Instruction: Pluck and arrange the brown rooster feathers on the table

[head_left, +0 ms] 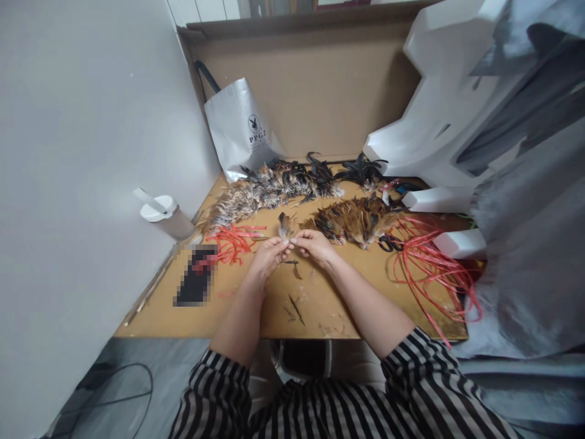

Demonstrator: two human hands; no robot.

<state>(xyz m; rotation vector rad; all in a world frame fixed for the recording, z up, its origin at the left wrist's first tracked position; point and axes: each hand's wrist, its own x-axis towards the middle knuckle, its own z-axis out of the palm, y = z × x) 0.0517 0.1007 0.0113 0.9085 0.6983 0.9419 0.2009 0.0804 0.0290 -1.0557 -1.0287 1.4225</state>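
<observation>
A small bunch of brown and dark feathers (286, 224) stands up from between my two hands, over the middle of the table. My left hand (271, 253) pinches its lower end between thumb and fingers. Close against it, my right hand (312, 245) is closed too, its thumb and fingertips meeting at the base of the same feathers. Whether a tie or thread lies between the fingertips is too small to tell. Just beyond my right hand lies a pile of golden-brown feathers (351, 218). Past both hands stretches a long row of grey and cream feather bunches (269, 189).
Red plastic strips (235, 241) lie left of my hands, near a blurred dark rectangle (196, 283). A lidded cup (171, 219) stands by the wall. Black-handled scissors (391, 244) and a red strip tangle (425, 268) are at right. A silver bag (237, 131) leans behind.
</observation>
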